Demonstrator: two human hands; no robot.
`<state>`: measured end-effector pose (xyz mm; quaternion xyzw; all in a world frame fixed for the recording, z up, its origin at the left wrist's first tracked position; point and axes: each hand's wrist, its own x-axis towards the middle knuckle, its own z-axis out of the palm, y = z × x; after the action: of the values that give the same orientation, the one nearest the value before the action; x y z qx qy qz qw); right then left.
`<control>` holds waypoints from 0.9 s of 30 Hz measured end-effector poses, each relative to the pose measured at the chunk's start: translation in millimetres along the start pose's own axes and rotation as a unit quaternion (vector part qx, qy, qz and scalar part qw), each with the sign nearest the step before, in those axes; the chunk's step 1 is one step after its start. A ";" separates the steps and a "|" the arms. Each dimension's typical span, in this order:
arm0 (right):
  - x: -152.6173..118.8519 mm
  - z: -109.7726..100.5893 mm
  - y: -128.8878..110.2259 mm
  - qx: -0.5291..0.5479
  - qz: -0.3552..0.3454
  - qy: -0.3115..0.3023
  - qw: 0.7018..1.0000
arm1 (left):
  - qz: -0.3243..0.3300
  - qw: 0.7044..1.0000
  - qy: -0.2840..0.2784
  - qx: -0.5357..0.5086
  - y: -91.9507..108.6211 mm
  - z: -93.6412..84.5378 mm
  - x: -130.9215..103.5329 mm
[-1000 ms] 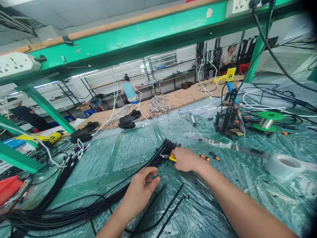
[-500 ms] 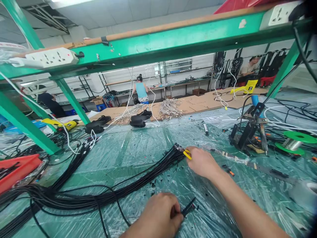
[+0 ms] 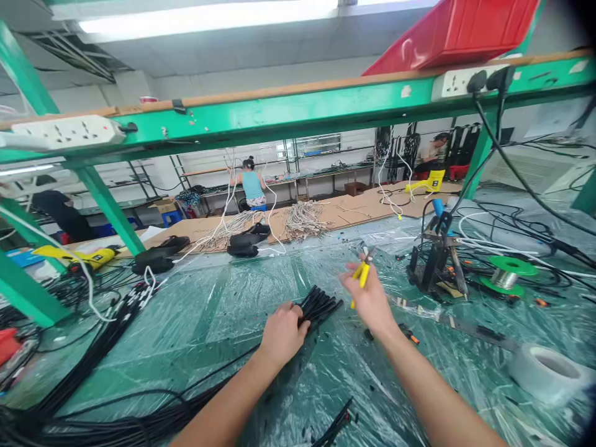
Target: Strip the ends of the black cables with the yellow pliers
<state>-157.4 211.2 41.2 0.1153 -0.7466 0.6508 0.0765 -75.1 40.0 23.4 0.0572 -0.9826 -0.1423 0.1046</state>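
My left hand (image 3: 283, 334) is closed over a bundle of black cables (image 3: 323, 307) near its ends, which fan out to the right on the green table. The rest of the bundle runs back to the lower left, partly hidden under my left forearm. To the right of the cable ends, my right hand (image 3: 375, 305) is raised around yellow-handled cutting pliers (image 3: 362, 273). Their jaws point up and away, apart from the cables; some fingers are loosely spread. Nearer to me lies a small group of short black pieces (image 3: 336, 425).
A soldering iron stand (image 3: 433, 261) and a green solder spool (image 3: 510, 273) stand on the right, with a roll of clear tape (image 3: 549, 372) nearer. Another black cable bundle (image 3: 100, 335) lies left. A green shelf beam (image 3: 279, 115) crosses above; people sit farther back.
My left hand has left the short black pieces and closed on the cable bundle. My right hand has drawn the pliers away from the cable ends and tipped them upward.
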 end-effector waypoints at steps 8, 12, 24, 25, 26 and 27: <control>7.2 1.4 10.7 0.081 0.140 -0.060 0.985 | -0.013 0.997 0.012 -0.076 -6.9 -3.6 15.4; 2.6 5.2 4.8 0.108 0.140 -0.102 0.979 | -0.048 0.985 0.047 -0.161 -6.2 -17.7 14.2; -22.4 21.2 -16.7 0.128 0.098 -0.212 0.964 | -0.041 0.911 -0.191 -0.362 6.6 -36.5 -52.1; -22.6 21.6 -15.4 0.118 0.098 -0.224 0.962 | -0.045 0.906 -0.200 -0.371 6.9 -33.9 -53.7; -22.8 22.1 -13.9 0.107 0.099 -0.235 0.961 | -0.051 0.900 -0.207 -0.381 7.4 -31.9 -54.6; -23.1 22.5 -12.5 0.098 0.100 -0.246 0.959 | -0.059 0.892 -0.215 -0.394 8.1 -30.4 -55.3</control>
<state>-131.0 189.0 43.9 0.2033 -0.6828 0.6763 -0.1871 -15.4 47.4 43.8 0.0370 -0.8392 -0.5326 -0.1039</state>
